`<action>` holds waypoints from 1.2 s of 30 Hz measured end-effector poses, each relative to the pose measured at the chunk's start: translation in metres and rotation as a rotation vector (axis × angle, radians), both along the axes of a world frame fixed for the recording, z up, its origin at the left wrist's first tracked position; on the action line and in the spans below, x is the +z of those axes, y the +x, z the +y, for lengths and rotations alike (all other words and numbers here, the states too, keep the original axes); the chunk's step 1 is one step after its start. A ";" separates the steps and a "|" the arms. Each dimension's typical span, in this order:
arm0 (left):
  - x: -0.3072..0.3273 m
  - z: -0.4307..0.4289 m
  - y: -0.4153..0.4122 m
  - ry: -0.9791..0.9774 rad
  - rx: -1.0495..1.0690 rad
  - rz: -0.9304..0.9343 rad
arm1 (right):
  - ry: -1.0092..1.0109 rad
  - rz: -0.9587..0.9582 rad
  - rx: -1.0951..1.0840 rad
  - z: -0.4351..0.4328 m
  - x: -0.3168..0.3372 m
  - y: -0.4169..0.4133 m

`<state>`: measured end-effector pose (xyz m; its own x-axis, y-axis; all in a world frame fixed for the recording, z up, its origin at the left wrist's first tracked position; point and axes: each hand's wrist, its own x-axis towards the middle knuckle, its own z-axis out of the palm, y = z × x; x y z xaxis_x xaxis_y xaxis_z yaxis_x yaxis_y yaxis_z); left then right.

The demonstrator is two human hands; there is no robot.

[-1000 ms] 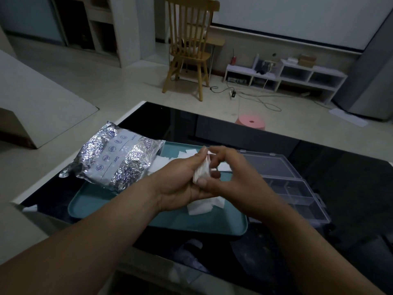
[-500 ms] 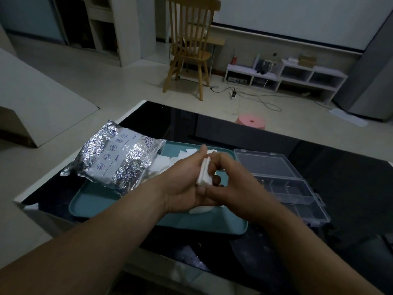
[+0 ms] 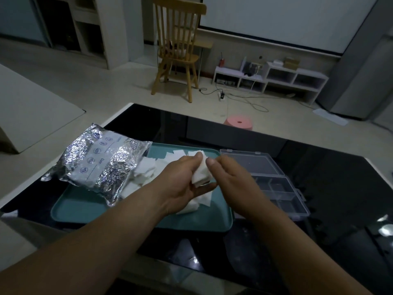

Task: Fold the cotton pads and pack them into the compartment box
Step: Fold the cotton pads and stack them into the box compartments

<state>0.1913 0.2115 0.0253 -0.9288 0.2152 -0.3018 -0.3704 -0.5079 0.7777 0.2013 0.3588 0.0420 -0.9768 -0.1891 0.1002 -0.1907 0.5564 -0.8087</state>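
Above the teal tray (image 3: 138, 220) by the desk's left edge, the left hand (image 3: 180, 184) and right hand (image 3: 231, 179) pinch one folded cotton pad (image 3: 202, 171) in curled fingers (image 3: 204, 187). The open compartment box (image 3: 276, 188) lies just right of the tray. If either grip slackens, the fold could spring open or the pad could drop among the loose pads (image 3: 146, 169).

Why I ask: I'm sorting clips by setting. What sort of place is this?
Probably a home living room: a wooden chair, low white shelves along the wall, and a pink stool stand beyond the glossy black table.
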 end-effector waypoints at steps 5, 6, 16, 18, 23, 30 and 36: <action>0.000 0.017 0.006 -0.264 0.106 0.074 | 0.061 -0.062 -0.065 -0.006 -0.005 0.003; 0.000 0.019 0.007 -0.299 0.100 0.091 | 0.028 -0.088 -0.045 -0.008 -0.006 0.004; 0.003 0.034 0.006 -0.492 0.151 0.171 | -0.115 -0.200 -0.097 -0.009 -0.011 0.002; 0.003 0.040 0.000 -0.611 0.151 0.242 | -0.110 -0.175 -0.169 0.005 -0.008 -0.005; -0.002 0.054 -0.028 -0.814 0.183 0.374 | -0.201 -0.169 -0.329 0.070 0.002 -0.036; -0.028 0.073 -0.035 -1.452 -0.271 0.620 | -0.112 -0.256 -0.390 0.106 -0.040 -0.061; -0.039 0.076 -0.037 -1.601 -0.286 0.658 | -0.052 -0.277 -0.320 0.097 -0.051 -0.068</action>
<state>0.1548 0.2879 -0.0139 -0.9621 0.2722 0.0164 0.2507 0.8592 0.4460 0.1333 0.4563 -0.0088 -0.9769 0.1259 -0.1728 0.2132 0.5093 -0.8338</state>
